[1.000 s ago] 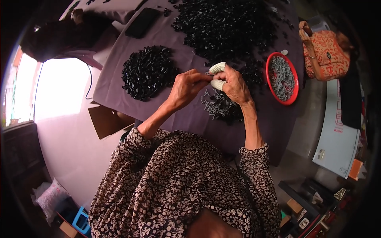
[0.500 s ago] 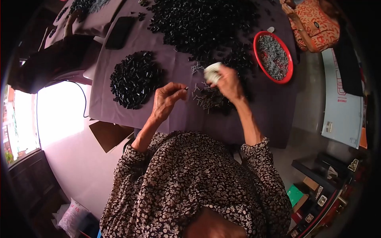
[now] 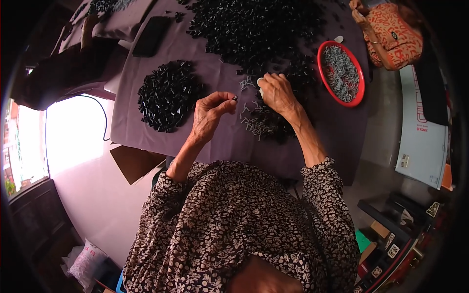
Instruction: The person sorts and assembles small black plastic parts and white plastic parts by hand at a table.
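Observation:
My left hand [image 3: 210,115] is closed in a pinch, with a small dark piece [image 3: 235,97] between thumb and fingertips. To its right my right hand [image 3: 281,97] is wrapped round a white roundish object [image 3: 260,84], most of which its fingers cover. Thin grey pins [image 3: 256,126] lie scattered beside and below the right hand, and a few more grey pins [image 3: 246,83] lie just left of its fingers. Left of my left hand is a rounded heap of small shiny black pieces [image 3: 168,97].
A large pile of black pieces [image 3: 254,31] spreads over the far part of the purple cloth [image 3: 215,146]. A red bowl [image 3: 362,85] of grey pins stands at the right. A flat black object [image 3: 152,36] lies far left. Another person's arm [image 3: 378,51] shows at the far right.
My right hand has turned palm down and now covers more of the white object. My left hand has shifted slightly right and up, still pinching the small piece.

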A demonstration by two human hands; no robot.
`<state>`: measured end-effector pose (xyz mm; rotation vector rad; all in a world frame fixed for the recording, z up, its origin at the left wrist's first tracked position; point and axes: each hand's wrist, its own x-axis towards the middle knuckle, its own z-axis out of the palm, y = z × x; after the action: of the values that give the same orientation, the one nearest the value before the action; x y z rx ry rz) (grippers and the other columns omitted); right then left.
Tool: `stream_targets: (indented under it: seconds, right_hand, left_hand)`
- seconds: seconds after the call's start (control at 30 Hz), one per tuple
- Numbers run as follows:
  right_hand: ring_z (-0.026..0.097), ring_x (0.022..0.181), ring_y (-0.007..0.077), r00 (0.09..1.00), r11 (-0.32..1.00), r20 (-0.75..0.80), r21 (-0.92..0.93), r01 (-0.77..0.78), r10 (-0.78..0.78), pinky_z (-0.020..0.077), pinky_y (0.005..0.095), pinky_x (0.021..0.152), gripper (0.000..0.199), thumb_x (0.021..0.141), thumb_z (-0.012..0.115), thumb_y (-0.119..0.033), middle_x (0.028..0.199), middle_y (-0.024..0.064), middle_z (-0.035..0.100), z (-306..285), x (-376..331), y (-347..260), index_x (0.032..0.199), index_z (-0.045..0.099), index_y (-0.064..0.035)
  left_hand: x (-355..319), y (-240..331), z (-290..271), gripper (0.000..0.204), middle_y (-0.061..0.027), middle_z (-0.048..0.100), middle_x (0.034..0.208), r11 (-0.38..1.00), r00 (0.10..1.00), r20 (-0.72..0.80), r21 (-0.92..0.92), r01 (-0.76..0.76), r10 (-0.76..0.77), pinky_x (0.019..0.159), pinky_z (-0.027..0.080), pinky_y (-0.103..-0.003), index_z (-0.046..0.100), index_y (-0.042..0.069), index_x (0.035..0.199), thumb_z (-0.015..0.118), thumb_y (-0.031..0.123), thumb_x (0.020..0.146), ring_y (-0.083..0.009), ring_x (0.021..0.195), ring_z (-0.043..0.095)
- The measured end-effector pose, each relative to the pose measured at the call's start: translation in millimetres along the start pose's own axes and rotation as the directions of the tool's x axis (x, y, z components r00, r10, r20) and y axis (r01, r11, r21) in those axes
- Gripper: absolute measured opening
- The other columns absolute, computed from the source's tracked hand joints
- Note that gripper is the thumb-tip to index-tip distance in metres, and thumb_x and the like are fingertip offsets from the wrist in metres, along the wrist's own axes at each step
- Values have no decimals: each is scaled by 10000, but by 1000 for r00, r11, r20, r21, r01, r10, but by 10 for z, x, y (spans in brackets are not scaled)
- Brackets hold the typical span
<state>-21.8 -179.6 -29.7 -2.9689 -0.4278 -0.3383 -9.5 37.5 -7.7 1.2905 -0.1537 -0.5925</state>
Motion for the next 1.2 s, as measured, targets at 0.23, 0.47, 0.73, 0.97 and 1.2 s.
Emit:
stream_targets:
  seconds: [0.23, 0.47, 0.73, 0.97, 1.2]
  right_hand:
    - [555, 679, 254, 994, 951, -92, 307, -23, 54, 416, 331, 611, 107, 658, 604, -26, 689, 93, 551, -74, -44, 164, 717, 518, -49]
    - [565, 697, 78, 905, 81, 176, 971, -224, 386, 460, 223, 664, 100, 760, 610, -18, 785, -2, 600, -304, -225, 26, 857, 589, -30]
    - [577, 794, 87, 915, 75, 50, 993, -88, 400, 469, 217, 732, 200, 745, 597, 33, 880, 19, 610, -798, -165, -218, 939, 609, -13]
    - [564, 817, 90, 952, 226, -41, 974, -30, 305, 459, 210, 738, 204, 736, 551, 71, 875, 35, 580, -922, -107, -212, 926, 592, 8]
    - [545, 759, 76, 981, 457, -97, 889, 10, 167, 452, 200, 678, 169, 730, 543, 80, 843, 21, 570, -1002, -18, -167, 880, 582, 10]
  left_hand:
    - [96, 49, 150, 129, -38, 627, 799, 999, 999, 33, -52, -9, 10, 700, 466, -244, 621, -6, 888, 620, 90, 803, -105, 698, 576]
    - [143, 111, 325, 134, -45, 629, 813, 993, 996, 87, -116, 1, 9, 705, 479, -261, 611, -1, 902, 608, 99, 813, -113, 718, 588]
    - [87, 297, 497, 126, -51, 627, 799, 991, 992, 108, -121, -50, 63, 695, 477, -251, 611, -1, 902, 604, 91, 816, -108, 699, 585]
    - [88, 341, 506, 131, -43, 623, 774, 994, 989, 109, -51, -98, 103, 678, 470, -236, 611, -8, 916, 607, 75, 815, -91, 695, 574]
    - [85, 349, 460, 154, -36, 618, 776, 992, 989, 105, 57, -112, 105, 678, 464, -223, 611, -17, 951, 595, 66, 822, -76, 705, 560]
